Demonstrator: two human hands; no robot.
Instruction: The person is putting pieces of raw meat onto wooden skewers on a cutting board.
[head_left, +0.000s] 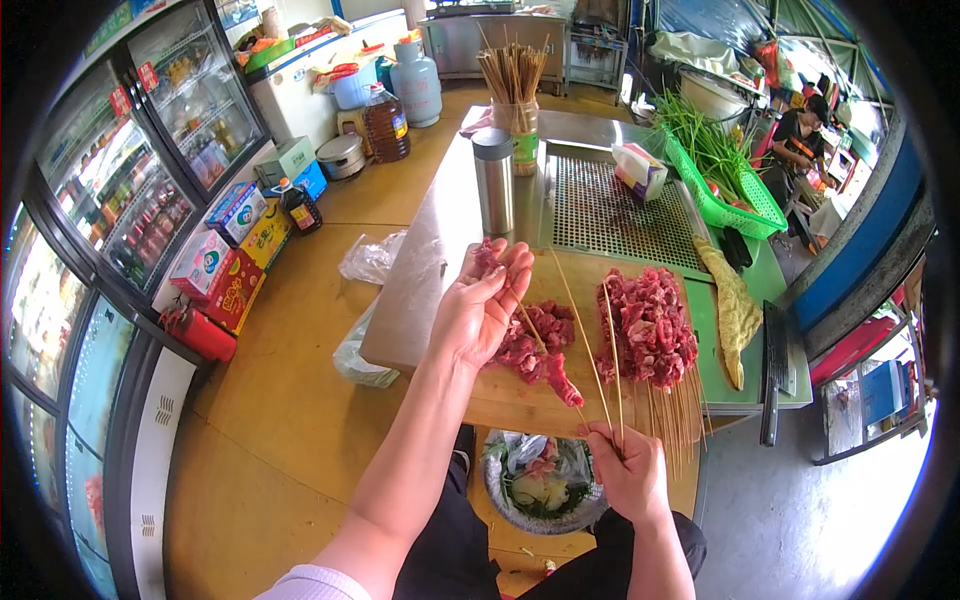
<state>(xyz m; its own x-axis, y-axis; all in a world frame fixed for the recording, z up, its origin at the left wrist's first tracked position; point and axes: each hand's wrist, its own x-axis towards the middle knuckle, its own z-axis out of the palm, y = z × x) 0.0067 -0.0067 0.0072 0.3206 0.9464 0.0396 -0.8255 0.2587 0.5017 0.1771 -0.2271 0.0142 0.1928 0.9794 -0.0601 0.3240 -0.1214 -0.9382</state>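
Note:
My left hand (480, 307) is turned palm up over the board, with a piece of raw red meat (486, 255) at its fingers. Three thin bamboo skewers (616, 352) fan upward from the fist of my right hand (631, 469). One of them carries a strip of meat (562, 381), and its upper end reaches the fingers of my left hand. Below that skewer, a loose heap of cut meat (551, 322) lies on the wooden cutting board (495, 409). Loaded meat skewers (649, 326) are stacked at the board's right side, bare ends overhanging the front edge.
Behind the board stand a steel tumbler (493, 187) and a jar of skewers (526, 120). A cleaver (771, 375) and yellow cloth (727, 307) lie at right, near a green basket (720, 195). A waste bin (544, 517) sits between my legs. Another person (799, 139) sits far right.

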